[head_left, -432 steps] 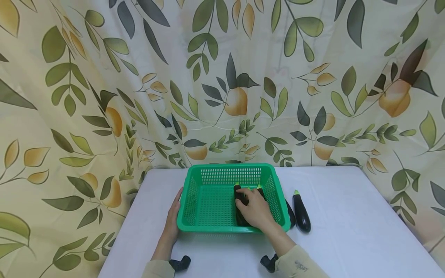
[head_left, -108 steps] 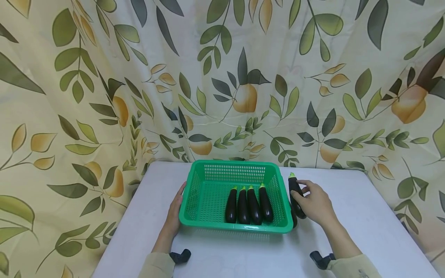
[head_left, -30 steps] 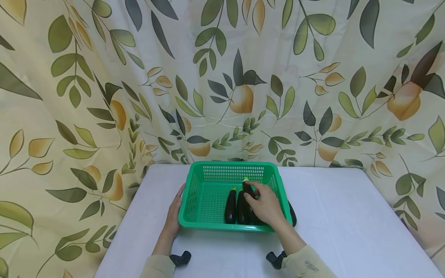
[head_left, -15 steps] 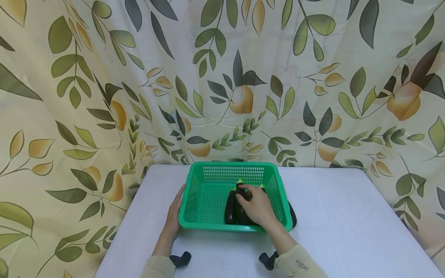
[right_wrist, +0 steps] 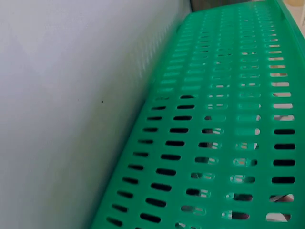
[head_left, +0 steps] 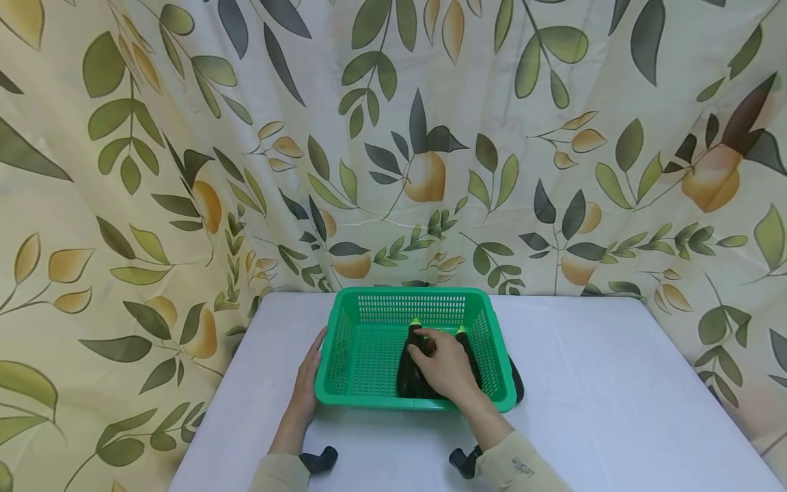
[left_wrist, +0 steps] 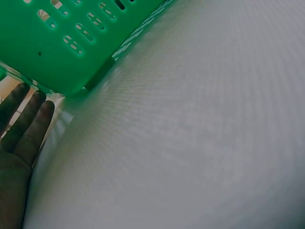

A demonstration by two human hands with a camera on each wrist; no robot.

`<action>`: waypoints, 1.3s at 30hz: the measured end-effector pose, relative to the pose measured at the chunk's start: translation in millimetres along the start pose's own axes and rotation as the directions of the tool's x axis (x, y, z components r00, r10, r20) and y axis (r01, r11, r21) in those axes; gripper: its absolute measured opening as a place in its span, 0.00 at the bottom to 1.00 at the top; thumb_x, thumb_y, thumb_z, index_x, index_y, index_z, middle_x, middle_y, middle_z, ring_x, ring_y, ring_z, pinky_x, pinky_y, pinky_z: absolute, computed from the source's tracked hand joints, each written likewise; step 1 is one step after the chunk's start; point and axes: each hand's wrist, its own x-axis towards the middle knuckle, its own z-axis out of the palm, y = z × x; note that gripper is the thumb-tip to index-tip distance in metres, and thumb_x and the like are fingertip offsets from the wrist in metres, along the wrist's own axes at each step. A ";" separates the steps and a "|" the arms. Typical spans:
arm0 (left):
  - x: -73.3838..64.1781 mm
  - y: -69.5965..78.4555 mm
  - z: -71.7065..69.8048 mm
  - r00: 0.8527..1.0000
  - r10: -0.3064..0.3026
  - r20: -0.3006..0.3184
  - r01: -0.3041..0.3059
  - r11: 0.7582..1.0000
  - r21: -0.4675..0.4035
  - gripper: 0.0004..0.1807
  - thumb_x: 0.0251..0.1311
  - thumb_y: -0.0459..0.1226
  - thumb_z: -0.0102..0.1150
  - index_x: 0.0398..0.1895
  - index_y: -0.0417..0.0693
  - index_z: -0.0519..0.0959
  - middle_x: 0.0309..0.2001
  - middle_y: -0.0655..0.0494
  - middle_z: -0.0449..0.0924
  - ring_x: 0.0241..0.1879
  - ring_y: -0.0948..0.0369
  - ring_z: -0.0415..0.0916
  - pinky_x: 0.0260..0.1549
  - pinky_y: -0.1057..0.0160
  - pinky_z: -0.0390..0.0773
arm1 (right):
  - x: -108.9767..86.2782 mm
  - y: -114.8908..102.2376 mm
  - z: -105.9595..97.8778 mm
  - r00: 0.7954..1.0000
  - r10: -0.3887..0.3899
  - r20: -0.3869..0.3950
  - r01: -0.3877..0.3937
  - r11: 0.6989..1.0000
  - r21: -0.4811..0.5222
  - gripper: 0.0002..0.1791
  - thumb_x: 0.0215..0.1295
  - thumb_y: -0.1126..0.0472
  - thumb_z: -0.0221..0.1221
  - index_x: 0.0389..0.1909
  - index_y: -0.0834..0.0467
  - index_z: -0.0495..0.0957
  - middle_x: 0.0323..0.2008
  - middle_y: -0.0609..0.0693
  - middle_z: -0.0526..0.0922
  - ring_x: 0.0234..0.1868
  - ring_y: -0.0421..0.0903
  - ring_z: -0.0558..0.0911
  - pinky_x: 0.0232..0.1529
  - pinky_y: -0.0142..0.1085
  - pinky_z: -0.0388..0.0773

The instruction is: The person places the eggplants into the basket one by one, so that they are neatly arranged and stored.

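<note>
head | right hand grips eggplant | left hand touches basket

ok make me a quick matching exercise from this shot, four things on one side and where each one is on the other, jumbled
Things:
1. left hand
2. right hand
3. eggplant left outside
4. green basket

Places:
A. on the white table, in front of the leaf-print curtain
B. on the table against the basket's right outer wall
C. flat against the basket's left outer wall
D. inside the basket, on top of the eggplants there

Pairs: 1-C, 2-D, 3-B, 4-A
</note>
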 end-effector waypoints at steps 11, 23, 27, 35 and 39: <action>-0.5 -3.2 0.8 1.000 -0.007 -0.001 0.007 1.000 0.005 0.28 0.81 0.56 0.24 0.80 0.79 0.58 0.82 0.69 0.54 0.85 0.54 0.43 0.77 0.31 0.41 | 2.5 -3.7 9.4 1.000 -0.010 0.005 0.010 1.000 0.014 0.22 0.71 0.53 0.65 0.62 0.56 0.82 0.28 0.48 0.77 0.30 0.43 0.72 0.27 0.35 0.65; 0.5 -2.8 -0.6 1.000 -0.012 -0.004 0.012 1.000 0.017 0.28 0.82 0.54 0.23 0.81 0.77 0.57 0.83 0.68 0.53 0.85 0.52 0.44 0.77 0.30 0.42 | 5.3 -11.4 21.7 1.000 0.005 0.024 -0.005 1.000 -0.024 0.24 0.71 0.50 0.65 0.64 0.56 0.82 0.41 0.53 0.84 0.40 0.46 0.76 0.35 0.38 0.72; 0.7 -3.8 -0.8 1.000 -0.016 -0.004 0.016 1.000 0.016 0.27 0.82 0.55 0.23 0.80 0.79 0.57 0.82 0.69 0.53 0.84 0.53 0.44 0.77 0.30 0.42 | 6.6 -13.1 26.2 1.000 0.003 0.029 -0.001 0.999 -0.038 0.25 0.70 0.50 0.65 0.63 0.57 0.82 0.43 0.54 0.84 0.39 0.46 0.76 0.34 0.38 0.72; -0.1 -0.3 0.2 1.000 -0.014 -0.001 0.014 0.999 0.030 0.28 0.82 0.55 0.22 0.81 0.78 0.56 0.83 0.68 0.53 0.85 0.52 0.43 0.77 0.30 0.42 | 9.3 -17.1 34.1 0.999 -0.017 0.027 0.019 0.997 -0.079 0.24 0.71 0.49 0.65 0.63 0.57 0.82 0.53 0.59 0.85 0.50 0.54 0.82 0.43 0.48 0.81; 0.1 0.9 -0.7 1.000 -0.016 -0.004 0.016 0.999 0.033 0.28 0.82 0.55 0.23 0.81 0.78 0.56 0.83 0.68 0.53 0.85 0.52 0.43 0.77 0.30 0.42 | 12.3 -18.7 39.6 0.999 -0.025 0.040 0.028 0.996 -0.083 0.25 0.71 0.48 0.65 0.63 0.57 0.82 0.54 0.60 0.85 0.52 0.56 0.83 0.45 0.50 0.82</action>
